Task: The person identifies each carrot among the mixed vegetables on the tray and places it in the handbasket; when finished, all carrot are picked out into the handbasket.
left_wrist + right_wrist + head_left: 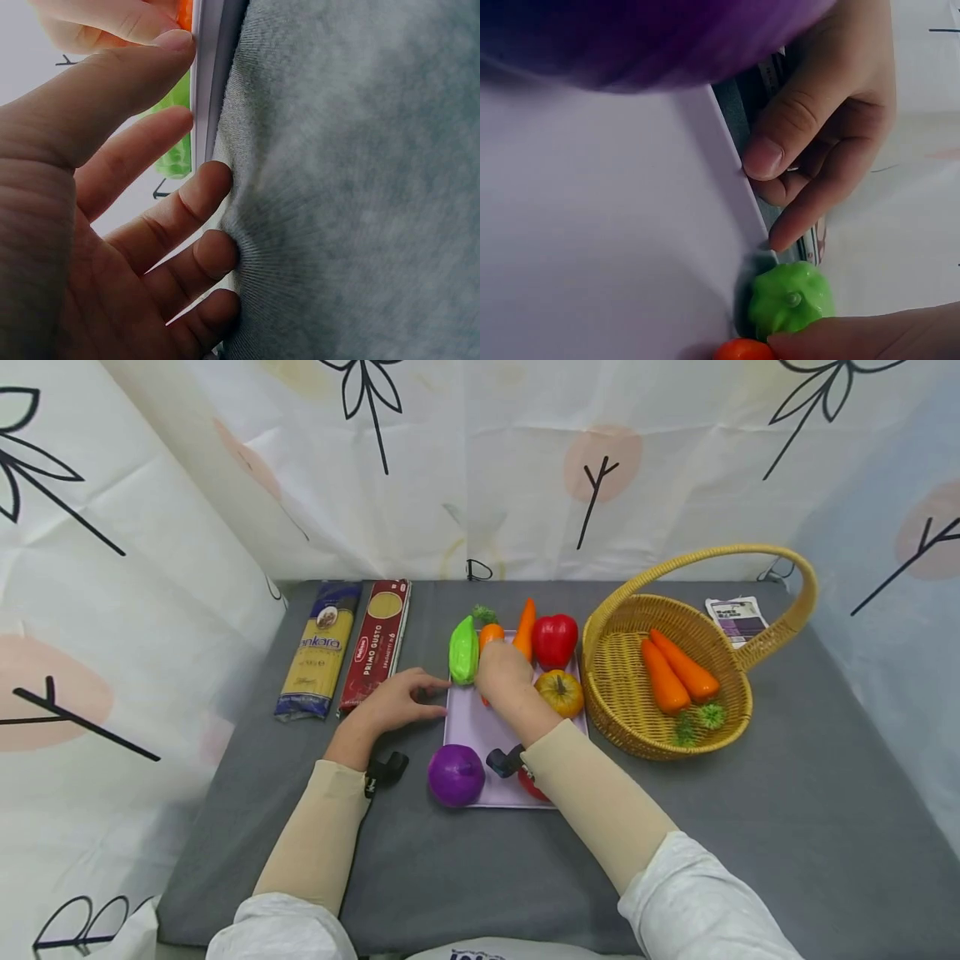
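On a pale lilac tray (pixel 468 722) lies a carrot (pixel 491 633), with my right hand (pixel 510 675) curled over its middle. In the right wrist view the carrot's orange tip (pixel 744 350) shows next to a bumpy green bitter melon (pixel 791 298), which a right-hand digit overlaps. My left hand (pixel 401 700) touches the tray's left edge with thumb and forefinger, its other fingers spread against the grey cloth (pixel 337 187). A second carrot (pixel 525 631), a red pepper (pixel 555 642) and a yellow-orange tomato (pixel 559 693) lie to the right of my right hand.
A round purple vegetable (pixel 456 775) sits at the tray's near left corner; a red one (pixel 529 783) is partly behind my right forearm. At right, a wicker basket (pixel 622 727) holds two carrots (pixel 675 672). Two spaghetti packs (pixel 318 652) lie at left, a small printed packet (pixel 735 617) behind the basket.
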`<action>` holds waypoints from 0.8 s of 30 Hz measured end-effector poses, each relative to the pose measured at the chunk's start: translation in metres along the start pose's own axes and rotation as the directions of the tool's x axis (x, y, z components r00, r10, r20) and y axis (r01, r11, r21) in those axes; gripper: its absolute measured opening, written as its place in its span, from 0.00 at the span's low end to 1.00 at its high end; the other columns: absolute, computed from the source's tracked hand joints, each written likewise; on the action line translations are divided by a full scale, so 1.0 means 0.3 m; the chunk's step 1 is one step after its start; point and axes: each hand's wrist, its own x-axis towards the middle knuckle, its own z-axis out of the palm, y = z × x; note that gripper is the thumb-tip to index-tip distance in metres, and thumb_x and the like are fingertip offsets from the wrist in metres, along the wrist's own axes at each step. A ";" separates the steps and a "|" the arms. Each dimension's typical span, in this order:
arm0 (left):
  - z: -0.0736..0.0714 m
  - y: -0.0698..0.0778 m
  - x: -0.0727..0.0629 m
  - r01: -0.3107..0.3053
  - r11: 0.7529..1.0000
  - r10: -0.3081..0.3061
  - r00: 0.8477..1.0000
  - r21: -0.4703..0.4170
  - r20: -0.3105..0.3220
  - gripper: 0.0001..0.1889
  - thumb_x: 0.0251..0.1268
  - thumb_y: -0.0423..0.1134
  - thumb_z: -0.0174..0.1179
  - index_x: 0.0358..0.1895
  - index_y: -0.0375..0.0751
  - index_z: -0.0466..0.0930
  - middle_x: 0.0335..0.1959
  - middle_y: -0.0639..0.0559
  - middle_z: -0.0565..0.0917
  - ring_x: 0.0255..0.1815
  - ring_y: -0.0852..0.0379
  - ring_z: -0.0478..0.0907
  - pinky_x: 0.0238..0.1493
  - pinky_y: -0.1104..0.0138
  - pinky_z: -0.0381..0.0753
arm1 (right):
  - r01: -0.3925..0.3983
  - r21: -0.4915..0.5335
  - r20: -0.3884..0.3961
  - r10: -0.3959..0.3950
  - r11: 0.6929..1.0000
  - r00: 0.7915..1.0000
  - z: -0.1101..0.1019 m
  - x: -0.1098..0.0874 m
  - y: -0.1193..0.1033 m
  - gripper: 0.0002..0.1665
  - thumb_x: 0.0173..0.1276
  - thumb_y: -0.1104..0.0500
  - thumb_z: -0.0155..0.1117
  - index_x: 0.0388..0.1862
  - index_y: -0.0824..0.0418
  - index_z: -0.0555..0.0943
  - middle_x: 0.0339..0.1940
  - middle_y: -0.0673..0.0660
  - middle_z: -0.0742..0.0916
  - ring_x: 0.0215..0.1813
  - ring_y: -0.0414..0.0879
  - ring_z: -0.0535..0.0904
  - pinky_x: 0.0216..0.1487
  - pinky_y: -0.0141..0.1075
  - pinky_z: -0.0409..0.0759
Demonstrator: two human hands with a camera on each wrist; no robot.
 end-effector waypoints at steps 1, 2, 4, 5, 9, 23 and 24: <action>-0.001 0.002 0.000 0.002 1.000 -0.002 1.000 -0.002 -0.001 0.26 0.61 0.48 0.75 0.63 0.50 0.85 0.47 0.50 0.80 0.48 0.50 0.75 0.51 0.55 0.77 | -0.006 0.003 -0.003 0.006 1.000 1.000 0.000 0.001 0.000 0.24 0.69 0.57 0.66 0.59 0.70 0.78 0.46 0.64 0.87 0.40 0.57 0.85 0.36 0.47 0.85; -0.003 0.004 0.000 0.005 1.000 -0.005 1.000 -0.002 0.000 0.26 0.61 0.48 0.75 0.63 0.50 0.85 0.47 0.50 0.80 0.48 0.50 0.75 0.51 0.55 0.77 | -0.015 0.007 -0.003 0.015 1.000 1.000 -0.001 0.001 0.001 0.28 0.68 0.56 0.66 0.61 0.71 0.76 0.47 0.64 0.87 0.41 0.57 0.85 0.37 0.47 0.85; -0.004 0.005 0.001 0.013 1.000 -0.013 1.000 0.001 0.002 0.25 0.61 0.48 0.75 0.63 0.51 0.85 0.47 0.50 0.80 0.49 0.50 0.75 0.51 0.55 0.77 | -0.033 0.007 0.006 0.033 0.999 0.999 -0.005 0.000 0.002 0.34 0.67 0.53 0.68 0.65 0.72 0.72 0.49 0.64 0.86 0.43 0.58 0.84 0.40 0.48 0.84; -0.005 0.004 0.001 0.017 1.000 -0.017 1.000 0.002 0.003 0.25 0.61 0.48 0.75 0.63 0.51 0.85 0.47 0.50 0.80 0.49 0.50 0.75 0.52 0.55 0.77 | -0.044 0.005 0.014 0.044 0.999 0.999 -0.008 -0.001 0.004 0.38 0.66 0.52 0.70 0.67 0.72 0.70 0.50 0.65 0.85 0.43 0.58 0.83 0.42 0.48 0.84; -0.004 0.002 -0.002 0.024 1.000 -0.024 1.000 0.001 0.008 0.25 0.62 0.49 0.74 0.63 0.51 0.85 0.48 0.50 0.80 0.49 0.49 0.75 0.53 0.54 0.77 | -0.050 -0.003 0.038 0.050 0.999 0.998 -0.025 -0.014 0.008 0.43 0.63 0.48 0.74 0.67 0.72 0.68 0.49 0.64 0.83 0.44 0.57 0.82 0.44 0.48 0.83; 0.001 -0.006 0.002 -0.009 1.000 0.009 1.000 0.000 0.003 0.25 0.62 0.49 0.74 0.63 0.50 0.85 0.47 0.50 0.79 0.48 0.49 0.74 0.51 0.56 0.77 | 0.031 0.169 -0.018 -0.028 0.985 0.999 -0.203 -0.163 0.023 0.23 0.62 0.49 0.69 0.46 0.63 0.74 0.33 0.58 0.82 0.34 0.53 0.80 0.35 0.44 0.77; 0.001 -0.006 0.002 -0.012 1.000 0.012 1.000 0.002 0.003 0.25 0.62 0.49 0.74 0.63 0.50 0.85 0.46 0.50 0.79 0.47 0.50 0.74 0.50 0.56 0.77 | 0.042 0.178 -0.022 -0.039 0.983 0.999 -0.219 -0.179 0.027 0.20 0.62 0.50 0.68 0.43 0.62 0.75 0.32 0.57 0.83 0.33 0.53 0.80 0.34 0.44 0.77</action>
